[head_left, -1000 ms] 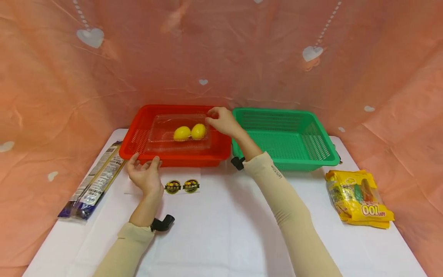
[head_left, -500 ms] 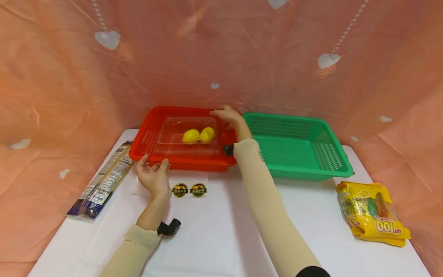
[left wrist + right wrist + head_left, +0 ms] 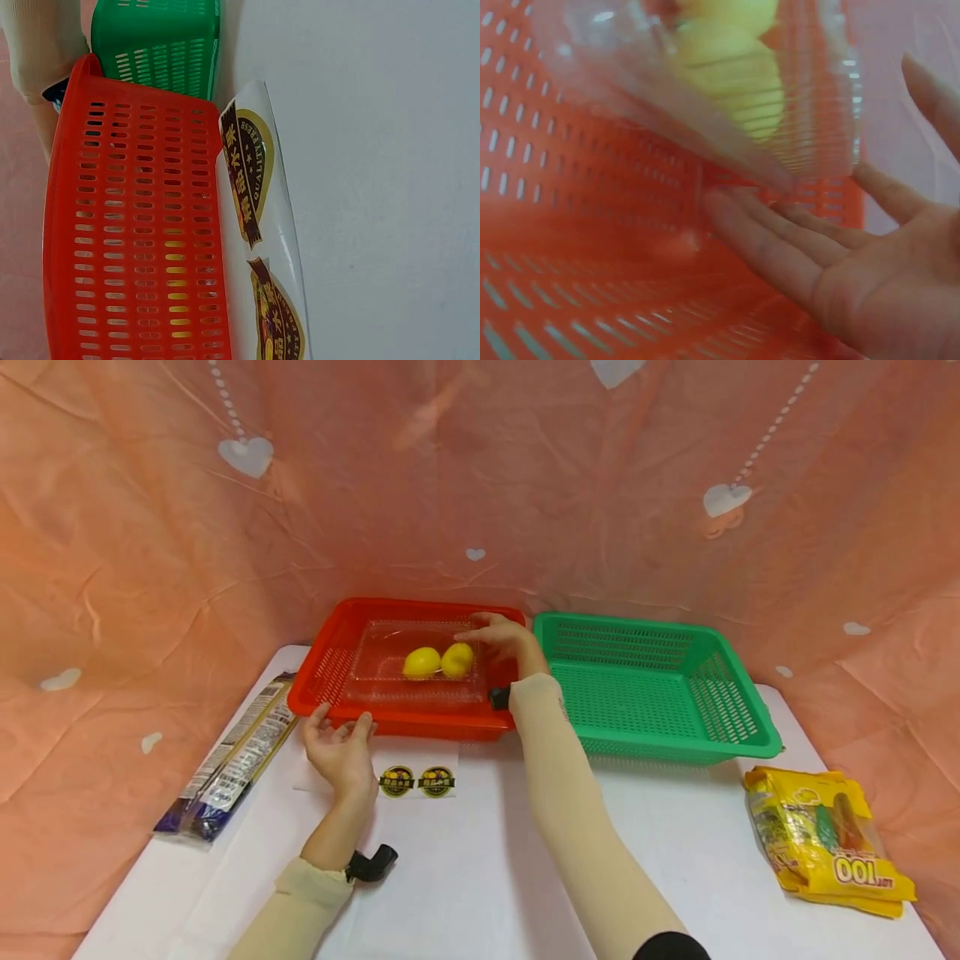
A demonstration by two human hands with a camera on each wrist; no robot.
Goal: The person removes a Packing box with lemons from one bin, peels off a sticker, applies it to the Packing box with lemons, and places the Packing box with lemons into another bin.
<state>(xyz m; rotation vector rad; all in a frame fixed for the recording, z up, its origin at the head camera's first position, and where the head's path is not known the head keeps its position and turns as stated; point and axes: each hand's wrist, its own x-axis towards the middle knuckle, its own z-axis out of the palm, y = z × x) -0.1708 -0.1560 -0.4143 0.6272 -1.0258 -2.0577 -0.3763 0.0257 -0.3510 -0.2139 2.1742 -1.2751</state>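
A clear plastic clamshell box (image 3: 378, 650) with two yellow lemons (image 3: 422, 662) inside sits in the red basket (image 3: 420, 724). My right hand (image 3: 510, 639) reaches into the basket at the box's right end. In the right wrist view its fingers (image 3: 772, 247) are extended along the box's lower edge, with the thumb held apart. At the front left rim of the basket is my left hand (image 3: 341, 758), palm up, fingers loosely bent and fingertips right at the rim. The left wrist view shows the basket's slotted side but not the left hand.
A green basket (image 3: 637, 747) stands right of the red one. A yellow snack bag (image 3: 828, 843) lies at the right, and a long dark package (image 3: 232, 764) at the left. A sticker sheet with two round labels (image 3: 416, 782) lies before the red basket.
The view has shifted, so things sit farther right and lower. My right hand has turned and its fingers have come lower against the box's right end. The left hand stays at the basket's rim.
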